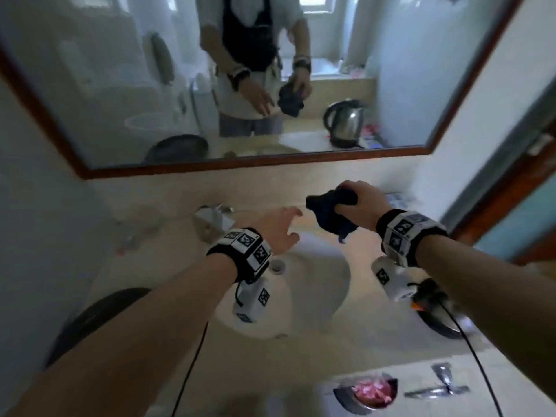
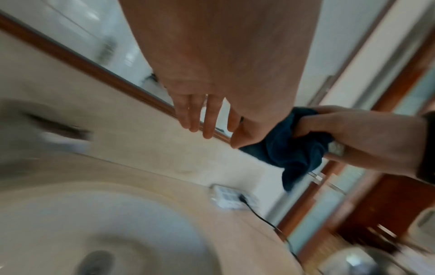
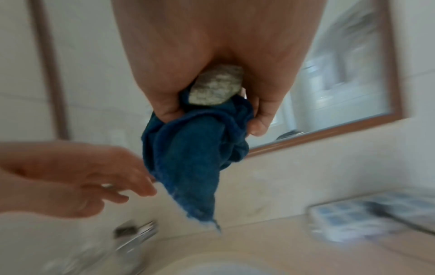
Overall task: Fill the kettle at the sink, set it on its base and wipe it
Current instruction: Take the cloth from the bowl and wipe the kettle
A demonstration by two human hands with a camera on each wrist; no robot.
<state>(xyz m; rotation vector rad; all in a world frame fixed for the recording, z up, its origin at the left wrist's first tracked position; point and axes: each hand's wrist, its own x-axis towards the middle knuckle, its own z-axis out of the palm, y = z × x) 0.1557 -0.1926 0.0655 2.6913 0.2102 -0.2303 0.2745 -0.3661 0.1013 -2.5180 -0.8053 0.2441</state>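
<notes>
Both hands hovered above the sink (image 1: 316,284): right hand (image 1: 362,203) bunching a soft, limp blue cloth (image 1: 329,210), left hand (image 1: 278,233) fingers spread, empty.

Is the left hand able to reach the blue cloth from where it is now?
Probably yes. The left hand is open above the sink, its fingers pointing at the blue cloth, which the right hand grips and lets hang beside it. Nothing lies between them; only a small gap remains.

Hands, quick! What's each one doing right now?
Left hand: open, fingers relaxed, holding nothing.
Right hand: gripping the dark blue cloth.
</notes>
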